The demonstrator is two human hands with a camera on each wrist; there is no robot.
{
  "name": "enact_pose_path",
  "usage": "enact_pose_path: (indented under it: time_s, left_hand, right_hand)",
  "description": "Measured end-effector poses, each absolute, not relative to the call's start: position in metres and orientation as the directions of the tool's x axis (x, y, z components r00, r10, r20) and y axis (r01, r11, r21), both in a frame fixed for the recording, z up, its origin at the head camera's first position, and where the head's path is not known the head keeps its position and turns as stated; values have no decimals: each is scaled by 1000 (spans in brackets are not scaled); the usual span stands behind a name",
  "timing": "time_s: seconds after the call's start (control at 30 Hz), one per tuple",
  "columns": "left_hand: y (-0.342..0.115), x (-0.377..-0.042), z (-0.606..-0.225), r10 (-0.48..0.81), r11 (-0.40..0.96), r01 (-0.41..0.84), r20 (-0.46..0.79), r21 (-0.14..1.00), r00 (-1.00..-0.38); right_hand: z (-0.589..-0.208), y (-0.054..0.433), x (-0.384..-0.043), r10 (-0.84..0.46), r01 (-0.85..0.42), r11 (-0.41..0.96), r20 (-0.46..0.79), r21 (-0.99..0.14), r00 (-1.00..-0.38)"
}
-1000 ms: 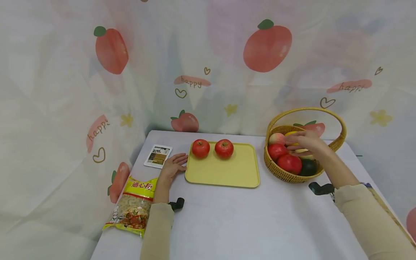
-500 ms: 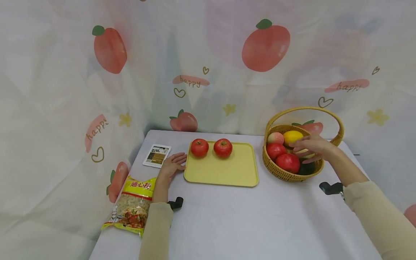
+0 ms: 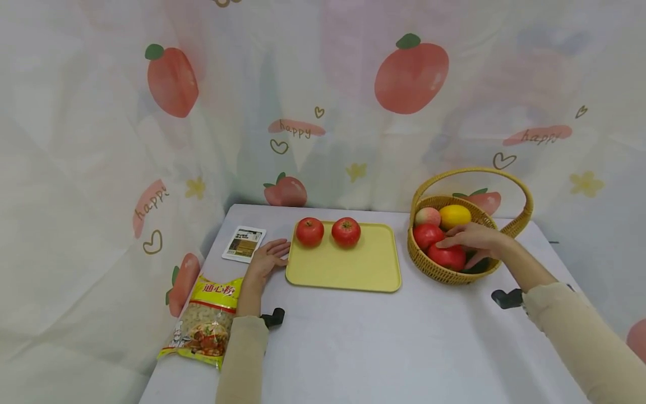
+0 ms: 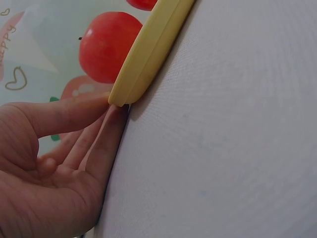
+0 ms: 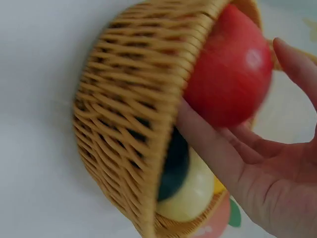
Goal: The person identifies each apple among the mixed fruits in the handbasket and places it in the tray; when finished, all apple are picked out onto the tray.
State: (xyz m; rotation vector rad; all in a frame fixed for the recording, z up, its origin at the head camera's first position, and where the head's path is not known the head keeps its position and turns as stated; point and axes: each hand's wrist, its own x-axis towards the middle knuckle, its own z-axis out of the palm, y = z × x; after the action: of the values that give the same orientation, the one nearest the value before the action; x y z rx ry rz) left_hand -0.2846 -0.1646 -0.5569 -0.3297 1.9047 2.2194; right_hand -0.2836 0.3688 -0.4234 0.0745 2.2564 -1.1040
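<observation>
My left hand (image 3: 264,262) lies at the left edge of the yellow tray (image 3: 343,269), fingers extended; in the left wrist view its thumb and fingertips meet the tray's rim. Two red apples (image 3: 310,232) sit along the tray's far side. My right hand (image 3: 476,239) reaches down into the wicker basket (image 3: 439,273), its fingers spread around the large round red fruit (image 5: 230,69) at the front. One finger runs between that fruit and a dark green fruit (image 5: 174,166), while another fingertip stands apart from the red skin at upper right in the right wrist view.
Also in the basket are a second red fruit (image 3: 428,234), a peach (image 3: 427,216), a lemon (image 3: 455,216) and a pale yellow fruit (image 5: 190,196). Its tall handle (image 3: 471,170) arches above. At left lie a white packet (image 3: 244,244) and a pasta bag (image 3: 207,322).
My right hand has come down from above the basket, shifting left and onto the front red fruit. The left hand, tray and apples have stayed in place.
</observation>
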Motion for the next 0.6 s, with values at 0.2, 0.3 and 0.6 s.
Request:
enact_pose_path:
  time_s: [0.2,0.3,0.6]
  left_hand:
    - [-166,-284,-559,1,-151,-280,-283,948,-959]
    - [-165,-283,-561,2,-157,-280,-283,947,-959]
    - [-165,-283,-559,-6,-166,-279,-284,946,-959]
  right_hand:
    - [-432,362,-286,-181,316,666,-557,-676,-810]
    - [-434,366,-287,-188,323,657,-563,-681,-805]
    - [-446,390,-304,-188,376,611,-589,-696,-786]
